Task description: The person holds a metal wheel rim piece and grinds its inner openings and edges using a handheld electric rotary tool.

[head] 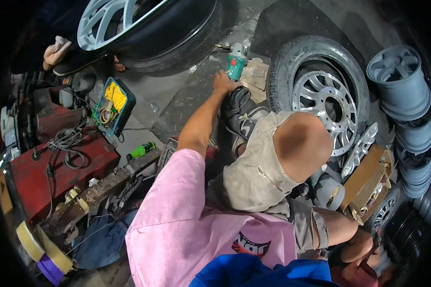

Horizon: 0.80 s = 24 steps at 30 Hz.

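Note:
My left hand (225, 83) is stretched out forward and wrapped around the rear of the body of a green angle grinder (234, 66). The grinder's grey metal head points away from me, over the dark floor mat (185, 91). Beside it lies a worn beige cloth or glove (254, 77). A coil of black cable (240, 98) sits just behind the grinder, near my shoe (248, 125). My right hand is out of view.
A tyre (282, 68) lies right of the grinder with a machined alloy wheel (325, 104) on it. Grey rims (398, 86) are stacked at far right. Left are a basket (124, 111), a red metal box (64, 168) and a green bottle (141, 150). Another person's hand (56, 53) shows upper left.

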Each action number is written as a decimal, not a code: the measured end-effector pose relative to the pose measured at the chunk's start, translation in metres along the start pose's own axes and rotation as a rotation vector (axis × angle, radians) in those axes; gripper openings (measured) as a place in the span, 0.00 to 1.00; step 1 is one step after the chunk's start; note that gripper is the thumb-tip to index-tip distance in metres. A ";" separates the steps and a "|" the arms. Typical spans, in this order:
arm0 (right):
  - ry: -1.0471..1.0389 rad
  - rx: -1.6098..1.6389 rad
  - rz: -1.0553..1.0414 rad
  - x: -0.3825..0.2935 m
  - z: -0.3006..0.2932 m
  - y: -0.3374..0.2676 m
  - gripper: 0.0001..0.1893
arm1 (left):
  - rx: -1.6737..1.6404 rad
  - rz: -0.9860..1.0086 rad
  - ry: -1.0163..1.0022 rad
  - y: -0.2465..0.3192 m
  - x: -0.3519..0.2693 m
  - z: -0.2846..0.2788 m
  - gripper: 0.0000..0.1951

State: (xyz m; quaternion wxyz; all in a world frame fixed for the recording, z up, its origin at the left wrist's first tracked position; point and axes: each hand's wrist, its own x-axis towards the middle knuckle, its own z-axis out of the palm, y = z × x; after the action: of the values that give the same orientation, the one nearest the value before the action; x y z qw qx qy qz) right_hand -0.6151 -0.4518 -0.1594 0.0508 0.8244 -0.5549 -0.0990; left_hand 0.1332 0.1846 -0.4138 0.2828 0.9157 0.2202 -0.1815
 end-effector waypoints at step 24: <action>0.365 0.831 -1.131 -0.021 -0.244 -0.522 0.09 | -1.279 0.514 -0.775 0.127 -0.161 -0.208 0.35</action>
State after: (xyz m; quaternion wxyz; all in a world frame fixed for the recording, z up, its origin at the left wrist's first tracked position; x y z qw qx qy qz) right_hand -0.0970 -0.2405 -0.0208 -0.2341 0.9399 -0.0178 0.2481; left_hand 0.1057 0.1663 -0.1241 0.8441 0.4690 -0.0508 -0.2549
